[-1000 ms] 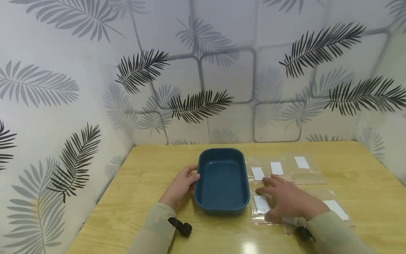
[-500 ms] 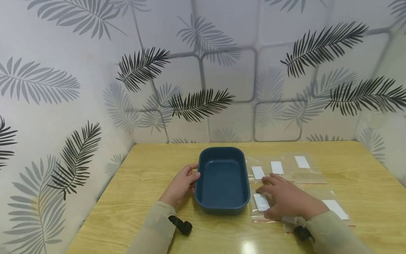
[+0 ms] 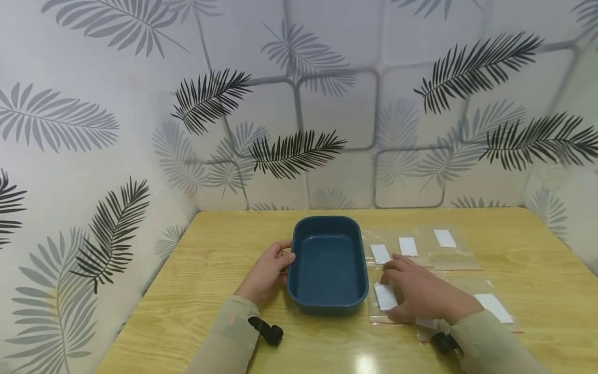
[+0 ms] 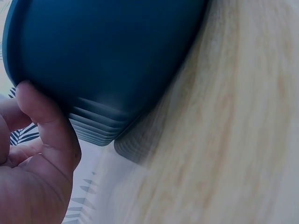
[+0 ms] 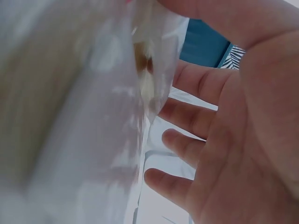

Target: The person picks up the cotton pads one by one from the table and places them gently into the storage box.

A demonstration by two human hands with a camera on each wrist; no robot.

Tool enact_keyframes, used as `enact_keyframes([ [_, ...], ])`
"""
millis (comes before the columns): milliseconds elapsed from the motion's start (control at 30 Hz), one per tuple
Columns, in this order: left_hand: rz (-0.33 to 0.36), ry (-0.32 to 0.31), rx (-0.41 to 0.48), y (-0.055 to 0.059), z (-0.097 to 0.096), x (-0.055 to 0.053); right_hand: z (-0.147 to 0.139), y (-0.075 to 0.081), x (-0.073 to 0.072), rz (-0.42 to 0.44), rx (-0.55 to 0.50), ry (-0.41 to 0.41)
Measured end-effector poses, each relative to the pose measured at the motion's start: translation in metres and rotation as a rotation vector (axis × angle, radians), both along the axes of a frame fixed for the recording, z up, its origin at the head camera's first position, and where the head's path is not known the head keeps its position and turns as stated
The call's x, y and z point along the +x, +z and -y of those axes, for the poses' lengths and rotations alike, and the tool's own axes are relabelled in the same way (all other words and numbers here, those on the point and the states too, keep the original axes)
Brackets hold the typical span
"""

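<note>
A dark blue rectangular bin stands on the table. My left hand grips its left wall, with the thumb at the rim; the left wrist view shows the thumb against the bin. To the bin's right lies a clear zip bag holding a white card. Over it is my right hand, thumb at the near side and fingers at the far side, pinching the plastic. Close up in the right wrist view, the bag bulges between thumb and index finger, while the other fingers spread.
More clear zip bags with white cards lie behind and right of my right hand: one card, another card, a third card and a larger card. A patterned wall stands behind the wooden table.
The zip bag under my right hand has slid slightly away from me, and its fingers have shifted a little. My left hand and the bin have hardly moved.
</note>
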State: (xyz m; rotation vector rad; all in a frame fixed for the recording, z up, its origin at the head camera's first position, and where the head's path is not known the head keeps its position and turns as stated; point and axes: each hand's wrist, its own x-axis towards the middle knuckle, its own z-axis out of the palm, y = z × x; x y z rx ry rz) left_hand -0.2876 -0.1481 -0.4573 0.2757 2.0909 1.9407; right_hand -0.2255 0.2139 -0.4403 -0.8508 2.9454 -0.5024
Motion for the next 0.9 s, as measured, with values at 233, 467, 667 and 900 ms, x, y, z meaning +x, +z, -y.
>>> enact_keyframes([
  [233, 0.010, -0.006, 0.020, 0.000, 0.001, 0.001, 0.001, 0.000, -0.001, 0.000, -0.015, 0.010],
  [467, 0.005, -0.008, 0.017, -0.001, 0.001, -0.002, -0.003, 0.005, -0.002, -0.026, -0.023, 0.016],
  [667, 0.002, -0.007, 0.019, -0.001, 0.001, -0.002, -0.008, 0.017, 0.000, -0.048, -0.048, 0.015],
  [900, -0.002, -0.008, 0.025, 0.000, 0.000, -0.001, -0.009, 0.026, 0.003, -0.041, -0.066, 0.010],
])
